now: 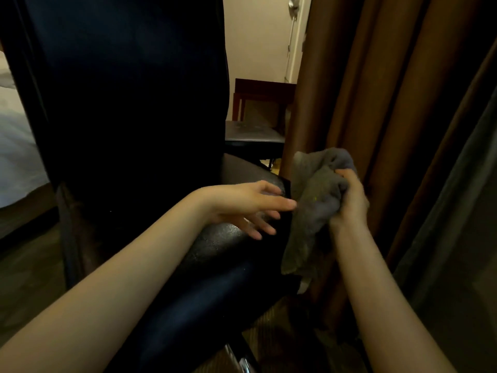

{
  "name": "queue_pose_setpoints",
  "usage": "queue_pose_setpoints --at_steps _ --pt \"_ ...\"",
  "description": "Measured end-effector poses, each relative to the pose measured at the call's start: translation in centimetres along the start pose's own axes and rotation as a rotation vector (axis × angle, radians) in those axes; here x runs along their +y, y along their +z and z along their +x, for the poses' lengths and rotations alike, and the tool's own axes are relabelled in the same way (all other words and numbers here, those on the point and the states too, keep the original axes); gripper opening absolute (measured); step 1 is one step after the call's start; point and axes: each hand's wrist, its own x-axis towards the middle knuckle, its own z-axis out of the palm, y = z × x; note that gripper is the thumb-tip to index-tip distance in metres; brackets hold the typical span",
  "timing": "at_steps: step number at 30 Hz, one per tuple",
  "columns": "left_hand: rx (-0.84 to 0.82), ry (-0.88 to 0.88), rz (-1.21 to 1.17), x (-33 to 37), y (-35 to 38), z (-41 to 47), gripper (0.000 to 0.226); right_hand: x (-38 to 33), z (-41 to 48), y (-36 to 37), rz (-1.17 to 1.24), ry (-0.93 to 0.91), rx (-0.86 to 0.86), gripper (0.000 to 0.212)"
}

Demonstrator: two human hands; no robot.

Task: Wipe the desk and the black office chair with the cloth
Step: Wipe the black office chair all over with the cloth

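Note:
The black office chair [129, 109] fills the left and centre, its tall backrest upright and its glossy seat [215, 265] below my arms. My right hand [351, 200] is shut on a bunched grey cloth [314, 208], held just off the seat's right edge, with one end of the cloth hanging down. My left hand [247, 207] hovers over the seat with fingers spread, its fingertips reaching toward the cloth and almost touching it. It holds nothing.
Brown curtains [376, 103] hang close on the right. A dark wooden table [263, 90] and a grey flat surface [252, 131] stand behind the chair. White bedding [16, 157] lies at the far left. A chrome chair leg [242, 362] shows at the bottom.

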Motion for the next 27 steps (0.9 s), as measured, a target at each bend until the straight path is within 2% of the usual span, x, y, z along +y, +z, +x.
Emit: queue_pose_setpoints --at_steps 2,3,4,5,6,7,8,10,11,13,15,18,20,22,24,27 --pt "0.026 -0.029 0.083 0.3 1.3 -0.3 0.088 0.5 0.2 1.9 0.207 0.085 0.037 0.006" --pt "0.089 -0.032 0.158 0.1 2.0 -0.2 0.09 0.8 0.2 2.4 0.297 0.129 0.105 0.009" --pt "0.189 -0.009 0.258 -0.3 2.2 0.1 0.079 0.7 0.1 3.0 0.385 0.154 0.134 0.014" --pt "0.318 0.041 0.373 -0.7 2.0 0.3 0.057 0.6 0.3 3.5 0.437 0.181 0.113 0.014" --pt "0.458 0.088 0.46 -1.2 1.3 0.5 0.032 0.5 0.4 3.6 0.398 0.169 0.062 0.009" --pt "0.575 0.131 0.471 -1.5 0.4 0.6 0.015 0.4 0.6 3.8 0.339 0.162 -0.007 0.013" --pt "0.66 0.17 0.406 -1.7 -0.6 0.5 0.011 0.6 0.8 3.4 0.259 0.203 -0.011 0.024" --pt "0.751 0.221 0.196 -1.3 -2.4 0.1 0.02 0.7 1.2 2.4 0.196 0.316 -0.074 0.021" --pt "0.79 0.246 0.169 -1.1 -3.0 0.1 0.021 0.7 0.8 2.0 0.12 0.365 -0.125 0.023" --pt "0.878 0.275 0.291 -0.2 -3.5 0.5 0.019 0.9 0.2 1.6 0.018 0.448 -0.267 0.035" --pt "0.949 0.289 0.435 0.7 -3.7 1.5 0.013 1.2 -0.5 1.7 -0.009 0.507 -0.337 0.045" --pt "0.86 0.274 0.422 1.1 -3.4 3.0 0.01 1.9 -1.0 1.8 -0.044 0.543 -0.382 0.041" --pt "0.756 0.247 0.357 0.4 -3.1 4.3 0.012 2.2 -1.3 2.1 -0.011 0.592 -0.492 0.046" --pt "0.751 0.169 0.215 -0.2 -3.1 4.6 0.031 2.4 -1.5 2.3 0.086 0.653 -0.566 0.056" --pt "0.786 0.11 0.102 -0.3 -3.4 4.5 0.046 2.8 -1.3 2.2 0.128 0.664 -0.63 0.055" --pt "0.758 0.075 0.141 -0.5 -3.6 4.0 0.045 2.9 -1.7 2.4 0.1 0.704 -0.758 0.065"
